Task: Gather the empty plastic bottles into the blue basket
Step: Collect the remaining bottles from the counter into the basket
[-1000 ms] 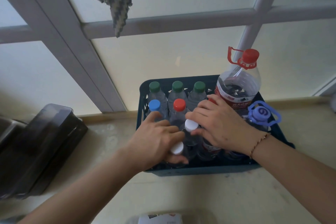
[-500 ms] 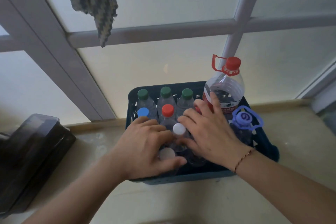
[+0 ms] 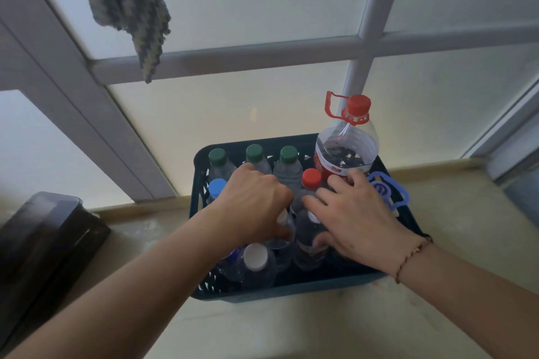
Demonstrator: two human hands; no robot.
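Left hand [image 3: 250,207] has its fingers curled down around a white-capped bottle [image 3: 281,230] in the middle of the blue basket [image 3: 291,291]; the fingertips are hidden, so can't tell how tight the grip is. Right hand [image 3: 355,218] lies flat with fingers spread across the bottle tops, right by the red-capped small bottle [image 3: 311,181]. The bottles all stand upright in the basket: green caps [image 3: 254,153] along the back, the big red-handled jug [image 3: 347,148] in the back right corner. The basket sits on a ledge [image 3: 452,213] under the window.
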